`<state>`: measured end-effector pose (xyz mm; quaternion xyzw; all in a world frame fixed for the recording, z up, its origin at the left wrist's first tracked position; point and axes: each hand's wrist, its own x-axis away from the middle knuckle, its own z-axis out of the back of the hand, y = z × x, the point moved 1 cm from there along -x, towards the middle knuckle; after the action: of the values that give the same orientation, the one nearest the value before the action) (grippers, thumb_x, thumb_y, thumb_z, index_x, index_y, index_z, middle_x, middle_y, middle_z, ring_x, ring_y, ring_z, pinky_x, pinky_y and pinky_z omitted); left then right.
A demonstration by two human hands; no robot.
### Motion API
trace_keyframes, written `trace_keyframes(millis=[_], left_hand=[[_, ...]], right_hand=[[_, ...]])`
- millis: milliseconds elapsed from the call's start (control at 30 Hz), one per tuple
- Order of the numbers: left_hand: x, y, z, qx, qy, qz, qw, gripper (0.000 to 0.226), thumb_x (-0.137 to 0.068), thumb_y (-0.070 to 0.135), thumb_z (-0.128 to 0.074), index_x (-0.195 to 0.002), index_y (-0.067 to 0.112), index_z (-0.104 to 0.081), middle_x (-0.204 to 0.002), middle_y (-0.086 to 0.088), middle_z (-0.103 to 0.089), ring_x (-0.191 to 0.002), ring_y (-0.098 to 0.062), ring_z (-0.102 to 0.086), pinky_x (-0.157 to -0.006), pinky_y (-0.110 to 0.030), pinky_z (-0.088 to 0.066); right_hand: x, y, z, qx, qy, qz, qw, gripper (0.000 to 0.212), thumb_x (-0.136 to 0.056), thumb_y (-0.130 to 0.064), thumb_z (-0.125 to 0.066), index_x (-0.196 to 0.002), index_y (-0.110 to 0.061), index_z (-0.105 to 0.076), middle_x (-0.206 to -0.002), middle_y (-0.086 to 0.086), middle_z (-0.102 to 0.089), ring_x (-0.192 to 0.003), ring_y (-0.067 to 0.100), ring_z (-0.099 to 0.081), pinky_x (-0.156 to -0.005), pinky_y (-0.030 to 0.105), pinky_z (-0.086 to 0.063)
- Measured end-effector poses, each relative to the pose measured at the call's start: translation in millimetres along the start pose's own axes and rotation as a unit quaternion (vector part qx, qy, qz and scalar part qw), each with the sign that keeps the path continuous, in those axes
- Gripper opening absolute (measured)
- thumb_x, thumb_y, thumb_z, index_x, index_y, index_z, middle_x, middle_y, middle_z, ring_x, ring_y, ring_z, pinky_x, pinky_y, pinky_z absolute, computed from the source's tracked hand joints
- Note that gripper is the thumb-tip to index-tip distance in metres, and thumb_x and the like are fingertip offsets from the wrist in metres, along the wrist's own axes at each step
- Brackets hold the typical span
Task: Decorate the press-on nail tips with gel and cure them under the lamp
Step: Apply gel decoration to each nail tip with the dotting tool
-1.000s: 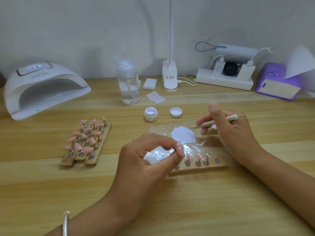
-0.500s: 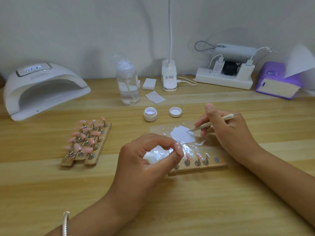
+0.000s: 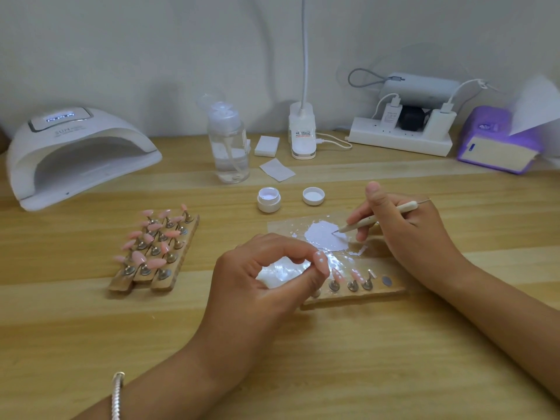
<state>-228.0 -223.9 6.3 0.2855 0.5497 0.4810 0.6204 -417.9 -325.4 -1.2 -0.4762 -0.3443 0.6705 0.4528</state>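
Nail tip (image 3: 321, 262) in L hand (image 3: 257, 286), tool (image 3: 378, 218) dipped

The place was a small nail-art workstation: a wooden desk (image 3: 363, 374) set against a plain white wall (image 3: 151, 40). A curing lamp (image 3: 75, 153) stood at the back left, with a pump bottle (image 3: 228, 147) of clear liquid, an open gel pot (image 3: 268, 200) and wooden racks (image 3: 142, 281) of pink tips (image 3: 139, 256) nearby. A clip lamp (image 3: 301, 131), a power strip (image 3: 394, 142) full of chargers (image 3: 441, 122) and a purple tissue box (image 3: 497, 140) lined the wall. Whether home or salon could not be told.
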Motion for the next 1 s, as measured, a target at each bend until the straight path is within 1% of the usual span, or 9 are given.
trace_keyframes(millis=[233,333,400,467,533,600,733,900,1000], left_hand=[[0,-1,0,-0.007,-0.001,-0.001,1.0,0.012,-0.074,0.016,-0.085,-0.073,0.022,-0.075,-0.075,0.013,-0.071,-0.079,-0.006,-0.065,-0.074,-0.006,-0.039],[0,0,0,-0.004,0.002,0.007,1.0,0.007,-0.074,0.021,-0.083,-0.073,0.022,-0.076,-0.075,0.013,-0.071,-0.08,-0.007,-0.066,-0.074,-0.007,-0.038],[0,0,0,-0.001,-0.003,0.006,1.0,0.013,-0.073,0.015,-0.086,-0.074,0.023,-0.076,-0.076,0.013,-0.072,-0.08,-0.008,-0.066,-0.075,-0.006,-0.039],[0,1,0,0.001,-0.008,0.001,1.0,0.019,-0.073,0.008,-0.084,-0.074,0.025,-0.076,-0.077,0.014,-0.073,-0.081,-0.008,-0.066,-0.075,-0.007,-0.039],[1,1,0,0.001,-0.011,-0.005,1.0,0.021,-0.074,0.007,-0.084,-0.074,0.026,-0.076,-0.078,0.015,-0.073,-0.081,-0.007,-0.067,-0.075,-0.006,-0.039],[0,1,-1,0.004,-0.01,-0.009,1.0,0.019,-0.074,0.009,-0.083,-0.074,0.026,-0.076,-0.078,0.014,-0.074,-0.081,-0.005,-0.067,-0.075,-0.006,-0.04],[0,0,0,0.013,-0.012,-0.012,1.0,0.018,-0.075,0.009,-0.084,-0.075,0.025,-0.076,-0.078,0.013,-0.074,-0.081,-0.007,-0.068,-0.075,-0.007,-0.04],[0,-3,-1,0.014,-0.021,-0.022,0.999,0.007,-0.078,0.015,-0.081,-0.077,0.02,-0.077,-0.08,0.011,-0.075,-0.083,-0.012,-0.068,-0.078,-0.015,-0.044],[0,-5,-1,0.017,-0.024,-0.028,0.999,0.011,-0.077,0.013,-0.082,-0.078,0.022,-0.077,-0.081,0.01,-0.074,-0.084,-0.015,-0.069,-0.08,-0.026,-0.05]], right_hand=[[1,-1,0,0.001,0.003,0.003,1.0,0.054,-0.101,-0.044,-0.043,-0.072,-0.012,-0.075,-0.06,0.003,-0.067,-0.059,0.005,-0.063,-0.056,0.009,-0.044],[3,-9,2,-0.008,0.033,0.032,0.999,0.055,-0.101,-0.047,-0.034,-0.087,-0.015,-0.077,-0.072,-0.005,-0.074,-0.074,-0.003,-0.066,-0.067,0.006,-0.042],[4,-21,2,-0.054,0.032,0.049,0.997,0.046,-0.1,-0.045,-0.041,-0.094,-0.017,-0.076,-0.083,-0.007,-0.076,-0.083,0.002,-0.071,-0.07,0.012,-0.048],[8,-35,-2,-0.088,0.021,0.076,0.993,0.027,-0.095,-0.041,-0.057,-0.089,-0.021,-0.074,-0.08,-0.007,-0.075,-0.074,0.008,-0.071,-0.062,0.02,-0.051],[15,-49,-7,-0.116,0.004,0.099,0.988,0.017,-0.091,-0.038,-0.068,-0.076,-0.028,-0.069,-0.065,-0.009,-0.066,-0.056,0.008,-0.059,-0.052,0.02,-0.046],[24,-57,-12,-0.149,-0.015,0.115,0.982,0.024,-0.092,-0.035,-0.064,-0.07,-0.027,-0.065,-0.056,-0.009,-0.058,-0.049,0.011,-0.051,-0.048,0.021,-0.042],[37,-64,-21,-0.156,-0.04,0.122,0.979,0.033,-0.092,-0.04,-0.062,-0.067,-0.017,-0.065,-0.051,0.0,-0.058,-0.042,0.017,-0.053,-0.041,0.025,-0.042],[42,-61,-22,-0.164,-0.029,0.105,0.98,0.031,-0.09,-0.029,-0.064,-0.06,-0.021,-0.06,-0.047,-0.005,-0.057,-0.038,0.019,-0.053,-0.041,0.022,-0.041],[43,-61,-23,-0.173,-0.017,0.096,0.98,0.035,-0.092,-0.029,-0.062,-0.058,-0.02,-0.057,-0.046,-0.004,-0.057,-0.038,0.021,-0.053,-0.04,0.024,-0.042]])
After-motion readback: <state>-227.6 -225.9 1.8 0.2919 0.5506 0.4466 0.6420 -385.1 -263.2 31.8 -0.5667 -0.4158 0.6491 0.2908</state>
